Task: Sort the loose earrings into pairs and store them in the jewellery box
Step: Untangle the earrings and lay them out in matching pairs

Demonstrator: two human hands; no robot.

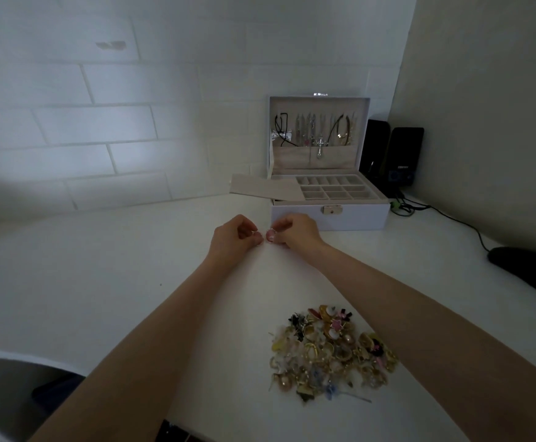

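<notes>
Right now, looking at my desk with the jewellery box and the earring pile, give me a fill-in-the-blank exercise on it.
1. The jewellery box sits with its lid ____.
2. The pile of earrings lies beside the ____ forearm.
3. The left hand and right hand each pinch an earring in front of the ____.
4. A pendant shaped like a ____ hangs inside the lid.
Missing words: open; right; jewellery box; cross.
</notes>
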